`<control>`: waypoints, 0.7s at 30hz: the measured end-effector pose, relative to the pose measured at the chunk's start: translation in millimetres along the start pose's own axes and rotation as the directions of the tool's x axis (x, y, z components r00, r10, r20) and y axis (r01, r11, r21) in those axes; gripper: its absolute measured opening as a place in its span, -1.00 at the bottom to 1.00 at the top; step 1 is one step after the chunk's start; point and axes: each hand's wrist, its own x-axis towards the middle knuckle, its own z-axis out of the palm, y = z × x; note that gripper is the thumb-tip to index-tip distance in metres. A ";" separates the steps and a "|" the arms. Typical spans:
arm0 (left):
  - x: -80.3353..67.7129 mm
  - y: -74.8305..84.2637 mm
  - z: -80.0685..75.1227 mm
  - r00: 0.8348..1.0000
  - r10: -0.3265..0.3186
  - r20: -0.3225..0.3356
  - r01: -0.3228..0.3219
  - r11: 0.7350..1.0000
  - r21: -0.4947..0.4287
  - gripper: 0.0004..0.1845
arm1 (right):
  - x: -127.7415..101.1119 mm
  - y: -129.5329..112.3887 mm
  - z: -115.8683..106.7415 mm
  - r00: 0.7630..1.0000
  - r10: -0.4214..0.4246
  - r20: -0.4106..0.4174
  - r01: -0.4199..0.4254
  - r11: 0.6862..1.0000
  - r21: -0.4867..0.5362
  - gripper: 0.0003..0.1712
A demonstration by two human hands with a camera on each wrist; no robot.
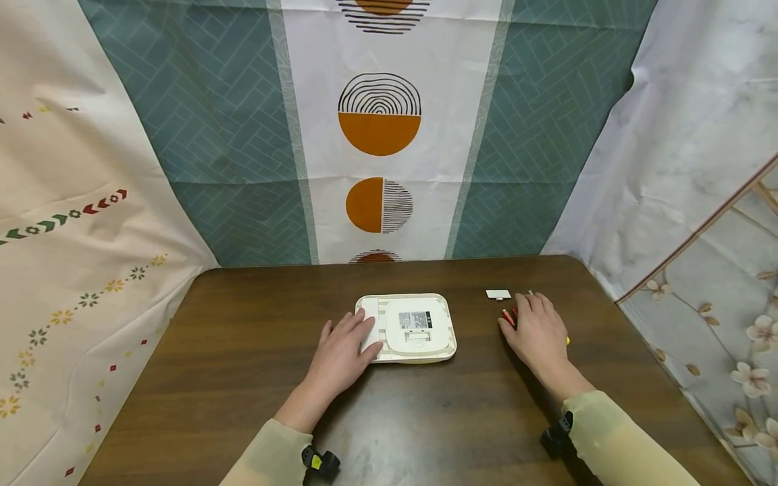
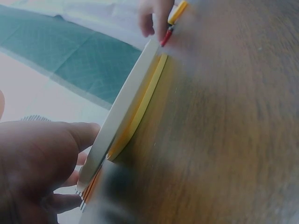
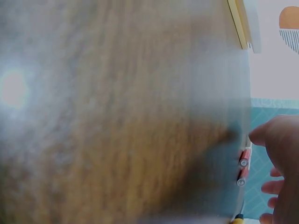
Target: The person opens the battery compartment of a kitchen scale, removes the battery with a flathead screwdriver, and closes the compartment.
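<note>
— What colours lie on the dark brown wooden table [image 1: 243, 378]?
— A cream-white square plastic device [image 1: 413, 327] with yellow underside, and red cylindrical batteries [image 1: 508, 317].
— Backdrop?
— A teal herringbone curtain [image 1: 225, 135] with orange half-circles.

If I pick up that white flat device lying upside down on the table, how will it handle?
The white device looks like rigid plastic, so probably stiff. It lies flat and wide on the table, so it is unlikely to roll or tip. Its shell looks smooth, so possibly slippery; the left hand rests on its edge.

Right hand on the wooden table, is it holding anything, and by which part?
Cannot be told. The right hand lies over small red batteries and a yellow-handled tool; no grip shows.
</note>
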 end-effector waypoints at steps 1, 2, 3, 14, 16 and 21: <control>-0.1 -0.2 0.2 1.000 -0.001 -0.001 0.001 1.000 -0.001 -0.32 | 0.2 -0.9 -0.1 1.000 0.001 0.003 -0.001 1.000 -0.004 -0.21; -0.4 -0.4 0.5 1.000 -0.001 0.000 0.001 1.000 -0.001 -0.32 | 0.5 -1.8 0.0 1.000 0.001 0.003 -0.001 1.000 -0.009 -0.19; -0.6 -0.6 0.7 1.000 -0.001 0.000 0.001 1.000 -0.001 -0.32 | 0.9 -2.5 0.2 1.000 0.000 0.003 0.000 1.000 -0.013 -0.18; -0.6 -1.7 1.3 1.000 0.007 -0.013 -0.007 1.000 -0.006 -0.33 | 9.7 -7.4 3.5 1.000 0.013 0.005 -0.013 1.000 -0.022 -0.15; -0.7 -1.6 1.0 1.000 0.008 -0.015 -0.008 1.000 -0.005 -0.33 | 11.2 -7.9 3.6 1.000 0.021 0.012 -0.021 1.000 -0.021 -0.15; 0.0 -0.9 0.5 1.000 0.013 -0.019 -0.014 1.000 -0.007 -0.35 | 14.7 -8.9 3.0 1.000 0.019 0.001 -0.019 0.999 -0.032 -0.16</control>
